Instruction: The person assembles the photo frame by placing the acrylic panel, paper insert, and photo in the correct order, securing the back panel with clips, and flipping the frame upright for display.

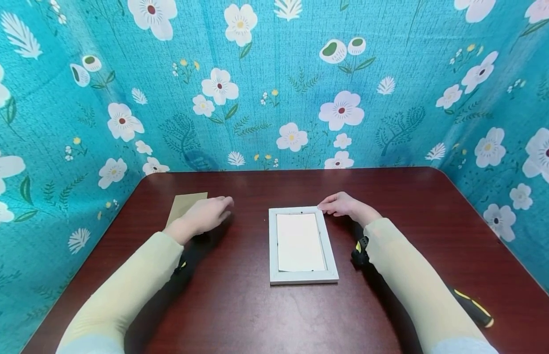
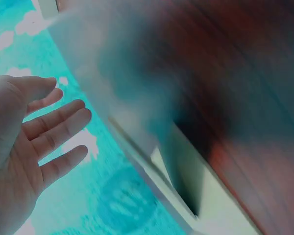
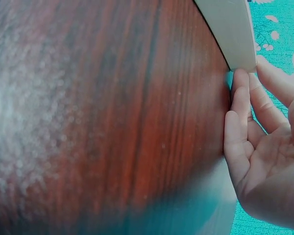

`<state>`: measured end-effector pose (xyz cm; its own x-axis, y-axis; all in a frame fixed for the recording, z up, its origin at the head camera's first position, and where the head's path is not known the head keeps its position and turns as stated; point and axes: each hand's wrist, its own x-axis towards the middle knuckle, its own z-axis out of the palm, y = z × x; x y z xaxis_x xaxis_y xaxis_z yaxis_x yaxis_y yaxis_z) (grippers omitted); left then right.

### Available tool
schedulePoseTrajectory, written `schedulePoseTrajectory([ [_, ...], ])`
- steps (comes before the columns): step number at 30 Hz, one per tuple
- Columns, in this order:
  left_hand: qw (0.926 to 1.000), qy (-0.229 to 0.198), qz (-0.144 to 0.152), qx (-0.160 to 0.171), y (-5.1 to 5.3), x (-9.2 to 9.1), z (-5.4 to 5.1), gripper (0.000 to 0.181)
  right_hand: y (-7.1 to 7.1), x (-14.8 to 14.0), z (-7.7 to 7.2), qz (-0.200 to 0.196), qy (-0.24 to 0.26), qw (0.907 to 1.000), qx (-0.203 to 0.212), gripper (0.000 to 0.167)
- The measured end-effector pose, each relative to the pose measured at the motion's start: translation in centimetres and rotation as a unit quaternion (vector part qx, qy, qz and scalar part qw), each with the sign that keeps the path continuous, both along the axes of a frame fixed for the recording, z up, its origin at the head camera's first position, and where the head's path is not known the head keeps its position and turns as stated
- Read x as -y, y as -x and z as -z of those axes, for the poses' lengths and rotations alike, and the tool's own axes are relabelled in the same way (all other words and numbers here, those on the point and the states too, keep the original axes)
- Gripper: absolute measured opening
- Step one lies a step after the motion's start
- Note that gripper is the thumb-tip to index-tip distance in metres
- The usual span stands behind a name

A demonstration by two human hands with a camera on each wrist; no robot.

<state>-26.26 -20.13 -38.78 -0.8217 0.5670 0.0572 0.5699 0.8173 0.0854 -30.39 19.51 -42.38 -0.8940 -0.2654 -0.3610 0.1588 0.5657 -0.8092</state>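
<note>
A white picture frame (image 1: 303,281) lies on the dark red table, with a blank white sheet (image 1: 300,243) inside its border. My right hand (image 1: 343,205) pinches the frame's far right corner between thumb and fingers. The right wrist view shows that corner (image 3: 235,39) between the thumb and the fingertips. To the left, my left hand (image 1: 202,216) hovers with nothing in it, its fingers loosely spread in the left wrist view. A flat brown board (image 1: 186,202) lies beside the left hand, partly hidden by it and the wrist.
A black and yellow tool handle (image 1: 473,309) lies at the right, partly covered by the right forearm. The table (image 1: 389,189) ends at a blue flowered cloth (image 1: 274,98) hanging behind it and along both sides.
</note>
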Motion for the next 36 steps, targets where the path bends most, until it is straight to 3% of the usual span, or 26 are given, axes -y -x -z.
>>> schedulePoseTrajectory([
  [4,0.9989,0.03,-0.037,0.002,0.3,2.1,-0.4,0.022,0.0,0.1,0.0,0.002,0.0,1.0,-0.001,0.036],
  [7,0.9954,0.067,-0.068,0.006,0.6,3.7,-0.4,0.036,-0.1,0.1,0.0,0.005,-0.002,1.0,0.0,0.036],
  [11,0.9898,0.111,-0.088,0.015,0.6,5.1,-0.2,0.051,-0.2,0.1,0.0,0.012,-0.003,0.9999,0.005,0.036],
  [16,0.9884,0.13,-0.078,0.006,0.3,5.7,0.3,0.052,-0.3,0.2,-0.1,0.015,-0.005,0.9999,0.001,0.036],
  [26,0.9842,0.164,-0.067,0.002,0.0,6.0,0.9,0.035,-0.3,0.2,0.1,0.012,-0.006,0.9999,0.001,0.037],
  [32,0.983,0.174,-0.059,0.002,-0.1,6.7,1.3,0.044,-0.4,0.2,-0.2,0.005,-0.009,0.9999,-0.006,0.038],
  [36,0.9842,0.171,-0.044,-0.018,-0.1,7.0,1.4,0.043,-0.5,0.2,-0.2,0.008,-0.006,0.9999,-0.006,0.038],
])
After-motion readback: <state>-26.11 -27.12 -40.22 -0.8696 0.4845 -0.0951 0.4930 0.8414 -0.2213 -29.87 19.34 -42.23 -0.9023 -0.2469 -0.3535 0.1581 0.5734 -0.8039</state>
